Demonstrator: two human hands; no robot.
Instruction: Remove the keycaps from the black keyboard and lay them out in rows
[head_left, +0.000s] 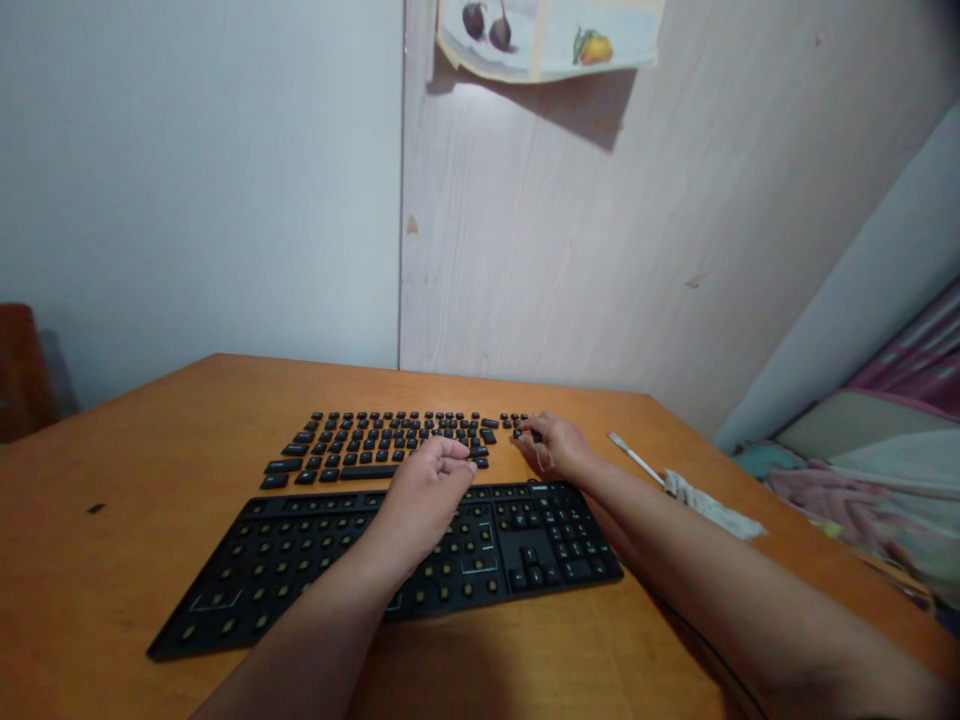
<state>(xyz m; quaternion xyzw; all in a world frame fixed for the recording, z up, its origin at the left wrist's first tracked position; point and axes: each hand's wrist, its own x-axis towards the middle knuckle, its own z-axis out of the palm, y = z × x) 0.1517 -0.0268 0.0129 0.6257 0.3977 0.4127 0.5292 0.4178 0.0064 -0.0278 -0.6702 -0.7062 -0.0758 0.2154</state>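
A black keyboard (517, 548) lies across the table; most of its main section has bare key mounts, while its right-hand keys are in place. Behind it, loose black keycaps (367, 471) are laid out in rows. My left hand (435, 480) is over the keyboard's back edge, thumb and fingers pinched together beside the keycaps; whatever is between them is too small to make out. Farther right, my right hand (556, 445) rests at the small keycap group, its fingers closed around what looks like a black keycap. A thin, pale, wire-like loop (545, 460) shows under its palm.
A white stick-like brush or pen (636, 458) and a crumpled pale cloth or tissue (712, 508) lie at the right. One small black piece (97, 508) sits far left on the table (172, 420). A cable (705, 640) runs beneath my right forearm. The wall stands behind.
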